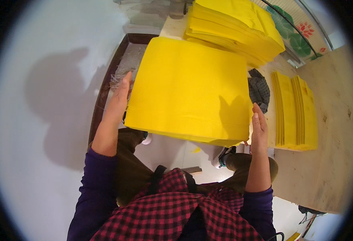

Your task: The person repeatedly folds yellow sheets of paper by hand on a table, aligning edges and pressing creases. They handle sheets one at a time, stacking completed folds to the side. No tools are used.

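Observation:
In front of me lies a broad stack of bright yellow cloth-like sheets [188, 88], its top sheet flat with a faint crease. My left hand [121, 96] is at the stack's left side, palm inward and fingers stretched out. On the right, my right hand [259, 126] is upright by the near right corner, its fingers straight as well. The palms face each other across the stack. Whether either one presses on the edges, I cannot tell. A hand-shaped shadow falls on the top sheet near the right hand.
Behind is another yellow stack [232, 30] with uneven layers. Folded yellow bundles [295, 112] lie on the wooden table [333, 120] at right. Dark grey crumpled cloth [259, 90] sits between. A brown-rimmed tray-like surface [112, 78] with loose threads borders the white wall [56, 120].

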The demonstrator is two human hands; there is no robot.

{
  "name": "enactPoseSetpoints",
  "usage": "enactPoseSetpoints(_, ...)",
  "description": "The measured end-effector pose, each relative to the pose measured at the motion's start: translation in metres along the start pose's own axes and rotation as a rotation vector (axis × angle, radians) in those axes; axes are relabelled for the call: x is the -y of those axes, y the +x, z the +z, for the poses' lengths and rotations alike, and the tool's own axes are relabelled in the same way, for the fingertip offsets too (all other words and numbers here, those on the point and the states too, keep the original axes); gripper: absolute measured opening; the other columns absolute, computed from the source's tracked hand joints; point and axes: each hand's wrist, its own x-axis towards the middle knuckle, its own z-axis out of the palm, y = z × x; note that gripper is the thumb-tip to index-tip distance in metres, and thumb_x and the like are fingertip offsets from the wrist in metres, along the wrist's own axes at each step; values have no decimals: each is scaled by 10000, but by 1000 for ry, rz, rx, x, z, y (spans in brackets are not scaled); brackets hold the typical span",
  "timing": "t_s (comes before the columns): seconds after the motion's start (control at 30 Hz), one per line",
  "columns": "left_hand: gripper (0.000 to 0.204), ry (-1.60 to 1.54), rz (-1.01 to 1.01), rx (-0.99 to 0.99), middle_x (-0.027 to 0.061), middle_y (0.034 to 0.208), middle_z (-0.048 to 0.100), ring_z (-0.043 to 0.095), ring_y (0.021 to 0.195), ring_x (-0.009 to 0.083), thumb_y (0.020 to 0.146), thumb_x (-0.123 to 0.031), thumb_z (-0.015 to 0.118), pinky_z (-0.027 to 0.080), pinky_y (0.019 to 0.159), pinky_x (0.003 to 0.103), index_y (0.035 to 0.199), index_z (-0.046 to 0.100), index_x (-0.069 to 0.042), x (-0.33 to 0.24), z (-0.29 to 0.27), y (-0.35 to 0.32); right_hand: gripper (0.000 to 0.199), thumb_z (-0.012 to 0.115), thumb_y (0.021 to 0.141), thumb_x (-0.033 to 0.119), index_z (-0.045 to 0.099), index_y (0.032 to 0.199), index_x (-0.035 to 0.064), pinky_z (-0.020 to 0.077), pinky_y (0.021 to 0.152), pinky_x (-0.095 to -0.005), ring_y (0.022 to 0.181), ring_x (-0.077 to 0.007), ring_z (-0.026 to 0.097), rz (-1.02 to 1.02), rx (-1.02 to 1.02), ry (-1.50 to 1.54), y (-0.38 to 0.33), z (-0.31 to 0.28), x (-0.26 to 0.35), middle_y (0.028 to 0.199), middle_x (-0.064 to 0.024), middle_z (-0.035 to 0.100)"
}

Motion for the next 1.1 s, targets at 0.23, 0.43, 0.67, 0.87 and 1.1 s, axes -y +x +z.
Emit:
enactPoseSetpoints(0.23, 747, -116, 15, 80, 172, 1515, 308, 285, 1405, 259, 997, -572, 250, 208, 1142, 337, 1476, 270, 2, -1, 8, -1, 626, 452, 979, 462, 387, 1427, 30, 325, 1082, -340, 1334, -267, 402, 19, 155, -177, 1, 3, -12, 1435, -200, 423)
enactPoseSetpoints(0.43, 695, -111, 48, 79, 159, 1515, 316, 278, 1410, 242, 1015, -518, 272, 199, 1144, 334, 1468, 290, 9, 0, 10, -1, 579, 469, 1002, 365, 372, 1419, -25, 299, 1099, -339, 1340, -269, 400, -55, 194, -198, -1, -1, -12, 1433, -221, 424)
enactPoseSetpoints(0.67, 547, 265, 295, -110, 170, 1484, 373, 322, 1391, 276, 1011, -364, 425, 224, 1136, 358, 1433, 373, -21, -13, 2, -2, 497, 615, 915, 195, 469, 1375, 76, 339, 1085, -391, 1269, -252, 478, -132, 179, -287, 10, -29, -20, 1371, -131, 516)
enactPoseSetpoints(0.87, 402, 455, 535, -21, 156, 1408, 475, 425, 1323, 298, 922, -155, 574, 311, 1104, 377, 1307, 535, -49, -57, 25, -15, 595, 674, 852, 140, 437, 1395, 85, 295, 1109, -435, 1305, -274, 429, -74, 290, -157, 0, -49, -28, 1418, -122, 460)
enactPoseSetpoints(1.1, 380, 421, 571, 414, 158, 1352, 524, 471, 1271, 324, 869, -108, 626, 362, 1068, 388, 1244, 583, -64, -94, 133, -32, 791, 722, 777, 141, 320, 1456, 76, 296, 1105, -379, 1334, -319, 396, -37, 374, -136, -4, -52, -38, 1445, -190, 410)
